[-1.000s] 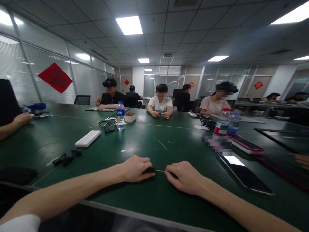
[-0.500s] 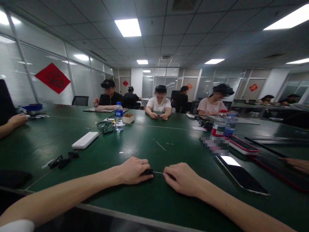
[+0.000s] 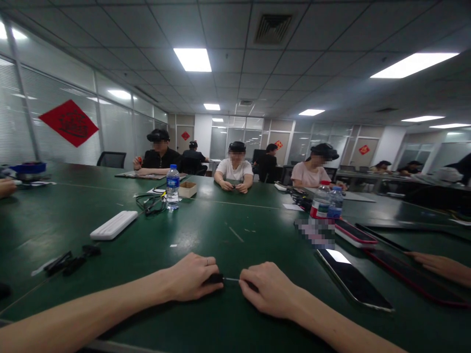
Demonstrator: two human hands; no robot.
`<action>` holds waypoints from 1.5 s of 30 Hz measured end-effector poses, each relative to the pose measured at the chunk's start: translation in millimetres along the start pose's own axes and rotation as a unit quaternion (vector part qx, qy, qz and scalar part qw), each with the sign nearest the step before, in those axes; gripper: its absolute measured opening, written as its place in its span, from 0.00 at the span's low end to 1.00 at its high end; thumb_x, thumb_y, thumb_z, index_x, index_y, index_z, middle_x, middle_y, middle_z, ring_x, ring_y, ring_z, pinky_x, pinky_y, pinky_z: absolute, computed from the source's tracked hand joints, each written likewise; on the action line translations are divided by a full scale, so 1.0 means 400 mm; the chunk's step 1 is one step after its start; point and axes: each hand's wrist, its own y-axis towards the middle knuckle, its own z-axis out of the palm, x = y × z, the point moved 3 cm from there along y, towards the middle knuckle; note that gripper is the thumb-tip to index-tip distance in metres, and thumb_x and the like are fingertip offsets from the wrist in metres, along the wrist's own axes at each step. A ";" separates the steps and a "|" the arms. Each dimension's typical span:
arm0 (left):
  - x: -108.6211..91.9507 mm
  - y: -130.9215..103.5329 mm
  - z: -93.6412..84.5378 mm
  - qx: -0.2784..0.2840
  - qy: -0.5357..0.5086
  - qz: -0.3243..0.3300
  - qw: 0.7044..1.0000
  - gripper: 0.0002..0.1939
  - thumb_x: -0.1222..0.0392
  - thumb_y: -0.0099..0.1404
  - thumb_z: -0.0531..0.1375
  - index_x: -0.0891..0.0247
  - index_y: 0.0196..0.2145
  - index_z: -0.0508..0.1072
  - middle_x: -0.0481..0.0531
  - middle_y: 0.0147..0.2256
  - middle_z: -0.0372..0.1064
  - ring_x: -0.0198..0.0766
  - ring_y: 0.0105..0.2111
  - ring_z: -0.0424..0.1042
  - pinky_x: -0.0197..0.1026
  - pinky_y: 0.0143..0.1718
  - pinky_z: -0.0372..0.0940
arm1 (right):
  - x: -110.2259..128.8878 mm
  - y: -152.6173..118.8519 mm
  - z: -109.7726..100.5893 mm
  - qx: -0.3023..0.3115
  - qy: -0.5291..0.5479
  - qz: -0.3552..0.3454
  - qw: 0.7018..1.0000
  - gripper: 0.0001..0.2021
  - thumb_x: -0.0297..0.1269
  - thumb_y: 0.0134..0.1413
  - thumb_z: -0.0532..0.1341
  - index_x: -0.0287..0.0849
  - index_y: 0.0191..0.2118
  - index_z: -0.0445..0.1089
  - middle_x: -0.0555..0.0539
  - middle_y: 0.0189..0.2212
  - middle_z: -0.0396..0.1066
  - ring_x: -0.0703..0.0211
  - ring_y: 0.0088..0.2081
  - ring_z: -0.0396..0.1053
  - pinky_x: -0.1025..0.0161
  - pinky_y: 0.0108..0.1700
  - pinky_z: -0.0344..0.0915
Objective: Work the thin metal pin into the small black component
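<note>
On the green table (image 3: 206, 230), my left hand (image 3: 193, 277) is closed around a small black object (image 3: 217, 278). A thin light-coloured rod or cord (image 3: 231, 279) runs from it to my right hand (image 3: 267, 289). The fingers of my right hand pinch its other end, and a dark piece shows partly under them. What that piece is cannot be made out. To the right of my right hand lies a phone (image 3: 353, 279) with a light reflection on its screen.
A white power strip (image 3: 114, 225) and black clips (image 3: 71, 260) lie left. Farther off are a water bottle (image 3: 172, 189), cables (image 3: 150, 202) and a small box (image 3: 188, 189). Bottles (image 3: 320, 201) and a red-edged phone (image 3: 355, 231) stand or lie right, near another person's hand (image 3: 441, 267). People sit opposite.
The view has tilted up and shifted slightly, so the whole scene sits lower and a little left. My hands keep the same hold on the black object and the thin piece.
</note>
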 end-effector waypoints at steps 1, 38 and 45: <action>0.000 0.000 0.000 0.001 -0.001 -0.001 1.000 0.12 0.50 0.73 0.55 0.61 0.42 0.71 0.51 0.37 0.72 0.38 0.32 0.73 0.38 0.30 0.63 | 0.000 0.000 0.000 0.001 -0.002 0.000 1.000 0.13 0.36 0.65 0.52 0.41 0.34 0.72 0.48 0.29 0.74 0.63 0.28 0.68 0.68 0.33 0.60; 0.000 0.002 0.004 0.020 0.008 -0.011 1.000 0.13 0.49 0.73 0.54 0.60 0.42 0.71 0.50 0.37 0.71 0.39 0.33 0.73 0.38 0.30 0.63 | -0.008 0.000 0.010 -0.005 -0.003 -0.004 1.000 0.13 0.37 0.65 0.51 0.41 0.33 0.71 0.48 0.28 0.74 0.62 0.28 0.68 0.67 0.33 0.58; -0.001 0.002 0.003 0.021 0.000 -0.006 1.000 0.13 0.50 0.73 0.53 0.60 0.43 0.71 0.50 0.38 0.72 0.39 0.33 0.73 0.38 0.31 0.63 | -0.012 0.000 0.016 -0.014 -0.016 -0.007 1.000 0.14 0.38 0.65 0.52 0.41 0.33 0.71 0.48 0.28 0.73 0.62 0.28 0.68 0.67 0.33 0.58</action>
